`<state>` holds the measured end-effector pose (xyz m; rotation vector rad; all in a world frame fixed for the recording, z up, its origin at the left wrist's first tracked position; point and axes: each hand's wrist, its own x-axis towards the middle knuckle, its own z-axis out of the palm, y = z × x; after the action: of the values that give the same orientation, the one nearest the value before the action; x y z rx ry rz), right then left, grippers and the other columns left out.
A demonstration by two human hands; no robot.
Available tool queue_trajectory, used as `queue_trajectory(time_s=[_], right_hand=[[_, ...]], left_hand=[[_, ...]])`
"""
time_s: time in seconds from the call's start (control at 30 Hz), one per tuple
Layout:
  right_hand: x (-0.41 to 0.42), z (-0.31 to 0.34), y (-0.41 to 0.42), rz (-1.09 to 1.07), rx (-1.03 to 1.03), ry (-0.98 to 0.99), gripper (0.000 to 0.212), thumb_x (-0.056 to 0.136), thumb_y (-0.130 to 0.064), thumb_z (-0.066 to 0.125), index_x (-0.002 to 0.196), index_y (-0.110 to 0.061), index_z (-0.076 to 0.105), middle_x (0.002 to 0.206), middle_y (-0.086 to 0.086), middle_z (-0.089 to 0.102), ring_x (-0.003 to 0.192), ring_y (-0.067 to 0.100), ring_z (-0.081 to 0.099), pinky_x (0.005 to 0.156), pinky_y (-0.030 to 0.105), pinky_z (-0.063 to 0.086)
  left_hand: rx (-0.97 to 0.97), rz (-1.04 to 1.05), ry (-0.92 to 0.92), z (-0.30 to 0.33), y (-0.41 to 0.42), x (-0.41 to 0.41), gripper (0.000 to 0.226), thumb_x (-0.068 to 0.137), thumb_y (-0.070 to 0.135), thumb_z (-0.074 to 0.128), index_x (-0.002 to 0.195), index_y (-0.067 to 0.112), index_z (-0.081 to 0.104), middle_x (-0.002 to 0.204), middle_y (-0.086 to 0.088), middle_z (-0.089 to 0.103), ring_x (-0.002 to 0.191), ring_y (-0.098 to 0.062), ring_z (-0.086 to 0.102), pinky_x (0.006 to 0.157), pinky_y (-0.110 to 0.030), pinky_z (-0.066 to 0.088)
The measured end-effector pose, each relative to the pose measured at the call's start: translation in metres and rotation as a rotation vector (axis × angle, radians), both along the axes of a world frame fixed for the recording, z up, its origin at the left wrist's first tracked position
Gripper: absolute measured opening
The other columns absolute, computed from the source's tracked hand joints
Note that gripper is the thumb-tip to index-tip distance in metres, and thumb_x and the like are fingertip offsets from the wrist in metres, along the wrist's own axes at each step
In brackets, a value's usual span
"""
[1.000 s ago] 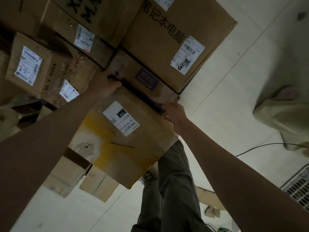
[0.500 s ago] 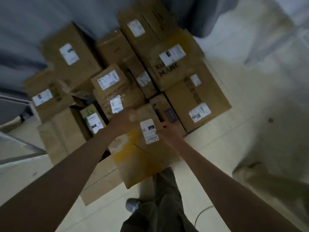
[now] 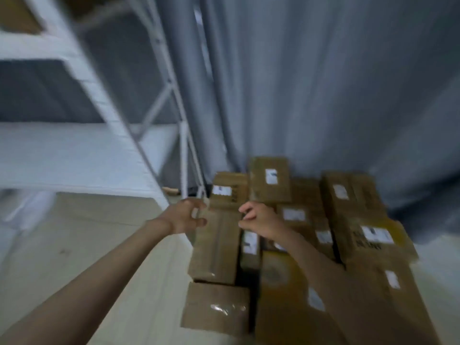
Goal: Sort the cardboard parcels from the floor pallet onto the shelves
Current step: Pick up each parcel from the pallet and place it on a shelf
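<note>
1. Head view, pretty blurry overall. Looking down at a heap of cardboard parcels (image 3: 311, 245) on the floor, lower right, packed tight against each other, most with white labels on top.
2. Left hand (image 3: 184, 217) out over the left edge of the heap, fingers loosely curled and spread, gripping nothing. Just above the long parcel (image 3: 216, 245) lying lengthwise there; can't tell if actually touching it.
3. Right hand (image 3: 258, 221) close beside the left, over the middle of the heap, fingers curled in more tightly. Can't tell from the blur whether anything is pinched, looks like nothing held.
4. Both forearms bare, reaching in from the bottom corners.
5. Yellow-taped parcel (image 3: 276, 275) right under the right forearm, at the near side of the heap. Another flat parcel (image 3: 216, 307) with shiny tape nearest the camera, on the left.
6. White metal shelves (image 3: 74, 155) to the left, with a cross-braced end frame right next to the heap. A brown box (image 3: 17, 16) on the upper level, top left corner.
7. Grey curtain (image 3: 323, 83) hanging behind everything, down to the floor behind the parcels.
8. Pale floor (image 3: 74, 245) on the left.
</note>
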<state>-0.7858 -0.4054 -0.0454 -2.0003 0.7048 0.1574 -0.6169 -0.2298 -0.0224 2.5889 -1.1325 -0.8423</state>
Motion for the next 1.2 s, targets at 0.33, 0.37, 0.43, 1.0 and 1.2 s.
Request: queue_trajectory(time_s=[0.33, 0.37, 0.43, 1.0, 1.2], right_hand=[[0.180, 0.191, 0.225, 0.458, -0.137, -0.281, 0.034, 0.087, -0.018, 0.073, 0.119, -0.020, 0.064, 0.089, -0.005, 0.068, 0.074, 0.009, 0.059, 0.069, 0.023, 0.046], [0.190, 0.202, 0.241, 0.501, -0.151, -0.292, 0.033, 0.088, -0.020, 0.072, 0.119, -0.021, 0.063, 0.096, -0.003, 0.070, 0.075, 0.008, 0.059, 0.069, 0.023, 0.046], [0.209, 0.221, 0.268, 0.565, -0.165, -0.313, 0.033, 0.089, -0.023, 0.071, 0.120, -0.023, 0.062, 0.105, 0.000, 0.070, 0.086, 0.011, 0.062, 0.076, 0.025, 0.050], [0.401, 0.305, 0.339, 0.711, -0.243, -0.498, 0.034, 0.090, -0.019, 0.069, 0.123, -0.018, 0.063, 0.110, 0.005, 0.069, 0.100, 0.018, 0.066, 0.085, 0.032, 0.057], [0.463, 0.298, 0.401, 0.792, -0.205, -0.499, 0.035, 0.087, -0.020, 0.071, 0.121, -0.020, 0.064, 0.104, 0.003, 0.070, 0.095, 0.017, 0.067, 0.080, 0.031, 0.055]], left_hand=[[-0.135, 0.395, -0.242, 0.176, 0.273, 0.074, 0.049, 0.094, 0.038, 0.067, 0.139, 0.024, 0.053, 0.142, -0.001, 0.054, 0.127, -0.017, 0.053, 0.107, -0.031, 0.040], [-0.146, 0.422, -0.261, 0.185, 0.292, 0.078, 0.049, 0.093, 0.038, 0.067, 0.138, 0.024, 0.054, 0.141, -0.001, 0.054, 0.128, -0.016, 0.052, 0.107, -0.030, 0.040], [-0.177, 0.482, -0.290, 0.200, 0.323, 0.086, 0.048, 0.093, 0.038, 0.067, 0.137, 0.025, 0.055, 0.140, 0.001, 0.055, 0.127, -0.014, 0.051, 0.106, -0.029, 0.040], [-0.209, 0.656, -0.478, 0.268, 0.415, 0.231, 0.049, 0.092, 0.043, 0.067, 0.136, 0.026, 0.056, 0.139, 0.001, 0.056, 0.126, -0.015, 0.052, 0.107, -0.036, 0.044], [-0.174, 0.710, -0.493, 0.266, 0.469, 0.280, 0.049, 0.092, 0.045, 0.067, 0.137, 0.027, 0.054, 0.140, 0.000, 0.055, 0.126, -0.015, 0.052, 0.106, -0.035, 0.045]])
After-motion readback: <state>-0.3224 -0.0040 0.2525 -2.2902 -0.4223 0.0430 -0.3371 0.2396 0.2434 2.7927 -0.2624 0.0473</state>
